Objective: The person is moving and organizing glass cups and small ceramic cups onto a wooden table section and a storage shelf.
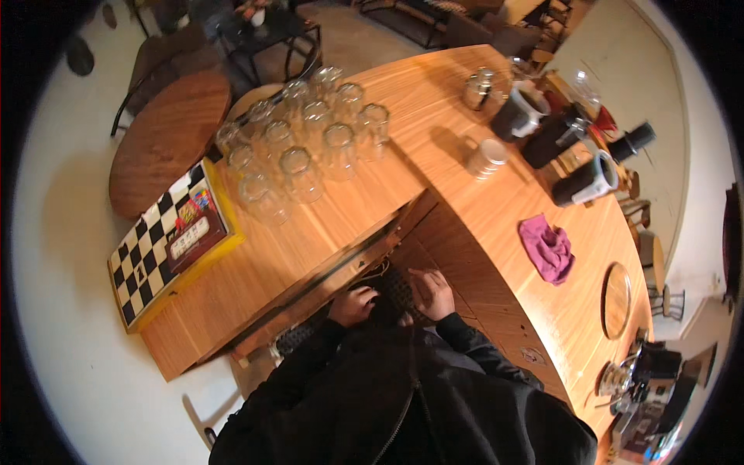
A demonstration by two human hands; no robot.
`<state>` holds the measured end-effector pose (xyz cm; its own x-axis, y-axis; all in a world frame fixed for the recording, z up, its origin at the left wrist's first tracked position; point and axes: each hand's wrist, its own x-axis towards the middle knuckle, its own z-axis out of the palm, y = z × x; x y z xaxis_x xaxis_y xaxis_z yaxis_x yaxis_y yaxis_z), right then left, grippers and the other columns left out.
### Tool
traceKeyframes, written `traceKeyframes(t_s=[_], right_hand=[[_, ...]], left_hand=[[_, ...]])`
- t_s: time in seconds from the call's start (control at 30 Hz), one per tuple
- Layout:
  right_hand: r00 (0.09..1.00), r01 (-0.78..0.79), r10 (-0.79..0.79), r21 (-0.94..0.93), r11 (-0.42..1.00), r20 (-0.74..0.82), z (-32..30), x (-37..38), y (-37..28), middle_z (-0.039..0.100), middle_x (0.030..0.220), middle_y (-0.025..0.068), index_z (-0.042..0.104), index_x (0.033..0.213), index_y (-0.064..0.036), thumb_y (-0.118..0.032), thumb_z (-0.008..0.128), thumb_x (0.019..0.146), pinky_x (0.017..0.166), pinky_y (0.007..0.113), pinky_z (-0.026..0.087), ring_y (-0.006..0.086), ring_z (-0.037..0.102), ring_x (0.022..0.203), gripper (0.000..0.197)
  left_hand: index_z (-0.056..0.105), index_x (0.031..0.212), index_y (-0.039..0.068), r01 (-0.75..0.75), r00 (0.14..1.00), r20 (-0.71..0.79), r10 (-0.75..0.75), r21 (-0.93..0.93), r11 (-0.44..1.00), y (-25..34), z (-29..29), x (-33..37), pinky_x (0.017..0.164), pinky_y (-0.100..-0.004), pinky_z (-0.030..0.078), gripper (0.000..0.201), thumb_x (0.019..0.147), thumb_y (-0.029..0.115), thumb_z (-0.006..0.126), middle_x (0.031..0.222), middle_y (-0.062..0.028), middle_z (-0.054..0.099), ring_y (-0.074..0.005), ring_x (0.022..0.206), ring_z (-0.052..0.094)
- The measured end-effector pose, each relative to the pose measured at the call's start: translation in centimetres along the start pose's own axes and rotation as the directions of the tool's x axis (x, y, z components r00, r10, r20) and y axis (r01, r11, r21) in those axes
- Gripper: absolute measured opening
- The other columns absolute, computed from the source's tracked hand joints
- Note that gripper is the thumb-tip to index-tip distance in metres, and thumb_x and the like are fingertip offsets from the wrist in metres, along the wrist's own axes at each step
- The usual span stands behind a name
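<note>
My left hand hovers in front of my black jacket, fingers loosely bent and apart, with nothing seen in it. Beside it, my right hand is held with its fingers stretched forward, also without anything in it. Both are low in the inner corner of a wooden counter, apart from its top. Upside-down clear glasses stand grouped on the left wing of the counter. A crumpled purple cloth lies on the right wing, and a stack of white cups stands farther back.
A checkered game board with a dark box on it lies at the left end. Dark canisters and a glass pot stand at the back right. A round wooden tray lies near the right edge.
</note>
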<state>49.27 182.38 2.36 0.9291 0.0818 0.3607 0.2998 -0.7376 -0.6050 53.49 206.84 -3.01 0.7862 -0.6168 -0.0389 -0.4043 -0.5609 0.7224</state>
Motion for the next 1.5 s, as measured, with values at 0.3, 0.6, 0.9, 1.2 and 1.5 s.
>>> traceKeyframes(t_s=[0.3, 0.6, 0.9, 1.2, 1.5], right_hand=[[0.873, -0.442, 0.438, 0.03, 0.896, -0.216, -10.2, -17.7, 4.0, 0.069, 0.108, 0.0144, 0.061, 0.129, -0.011, -0.003, 0.068, 0.082, 0.091, 0.045, 0.052, 0.0362, 0.063, 0.104, 0.049], [0.425, -0.853, 0.799, 0.107, 0.51, -0.425, -23.4, -51.7, 4.1, 0.07, 0.104, 0.0121, 0.062, 0.127, -0.0137, -0.011, 0.069, 0.082, 0.087, 0.045, 0.053, 0.0344, 0.066, 0.1, 0.046], [-0.39, -0.662, 0.633, 0.681, 0.313, -0.669, -28.4, -76.8, -6.9, 0.074, 0.098, 0.0127, 0.068, 0.118, -0.0051, -0.011, 0.069, 0.087, 0.087, 0.038, 0.055, 0.028, 0.072, 0.094, 0.032], [-0.829, -0.371, 0.289, 0.858, 0.355, -0.479, -29.0, -111.7, -10.0, 0.073, 0.097, 0.0085, 0.067, 0.121, -0.0038, -0.01, 0.072, 0.088, 0.086, 0.029, 0.054, 0.0154, 0.069, 0.093, 0.034], [-0.788, 0.236, 0.33, 0.75, -0.618, 0.52, 1.1, -123.5, -15.1, 0.07, 0.121, 0.0113, 0.073, 0.111, -0.0102, -0.036, 0.054, 0.091, 0.095, 0.048, 0.052, 0.0363, 0.065, 0.112, 0.038]], left_hand=[[0.048, 0.144, 0.006, 0.37, 0.828, -0.557, -0.061, 0.46, 0.807, 10.9, -2.0, 11.6, 0.117, -0.0652, 0.021, 0.071, 0.083, 0.035, 0.073, 0.151, -0.0199, 0.043, -0.0453, 0.144, 0.031], [0.072, 0.103, 0.003, -0.347, 0.589, 0.808, 0.025, 0.224, 0.911, 17.1, 37.9, 4.0, 0.082, -0.0439, 0.056, 0.037, 0.08, 0.032, 0.076, 0.094, -0.0185, 0.072, -0.034, 0.088, 0.07], [0.063, 0.127, -0.002, -0.724, 0.021, 0.999, 0.027, -0.003, 0.69, 41.7, 61.8, -6.3, 0.102, -0.0378, 0.048, 0.069, 0.085, 0.052, 0.075, 0.125, -0.0218, 0.067, -0.0303, 0.119, 0.064], [0.051, 0.139, -0.004, -0.604, -0.329, 0.914, -0.237, -0.011, 0.797, 64.0, 82.9, -27.0, 0.098, -0.0346, 0.048, 0.077, 0.09, 0.051, 0.072, 0.119, -0.0137, 0.067, -0.0236, 0.109, 0.063], [0.052, 0.143, 0.006, -0.653, -0.753, 0.501, -0.426, -0.643, 0.399, 83.8, 102.8, -42.2, 0.107, -0.0423, 0.042, 0.076, 0.093, 0.063, 0.057, 0.133, -0.02, 0.061, -0.0371, 0.122, 0.058]])
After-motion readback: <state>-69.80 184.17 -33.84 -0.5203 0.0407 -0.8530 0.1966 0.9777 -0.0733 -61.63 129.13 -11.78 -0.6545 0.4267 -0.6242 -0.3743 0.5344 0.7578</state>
